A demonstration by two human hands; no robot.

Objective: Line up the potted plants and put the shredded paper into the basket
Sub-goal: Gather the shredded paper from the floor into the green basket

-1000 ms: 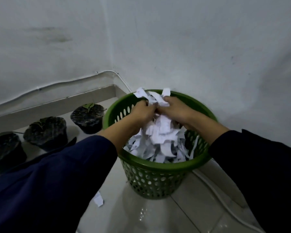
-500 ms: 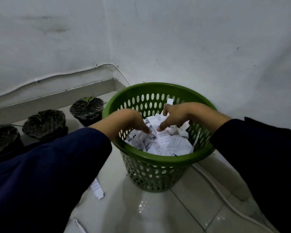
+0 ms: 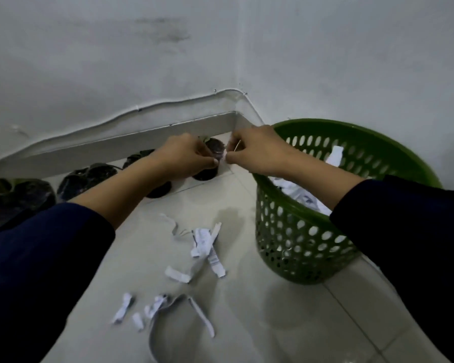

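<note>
Shredded paper (image 3: 204, 244) — loose beside green basket (image 3: 299, 247)

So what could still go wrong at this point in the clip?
1. Loose paper strips lie on the floor near the green basket; the thin ones nearest the camera could get missed.
2. Both hands, left and right, meet above the nearest potted plant; a scrap dropped there may land in the pot.

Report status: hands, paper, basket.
Both hands pinched together beside basket. Paper scraps on floor. Pots lined along wall.
</note>
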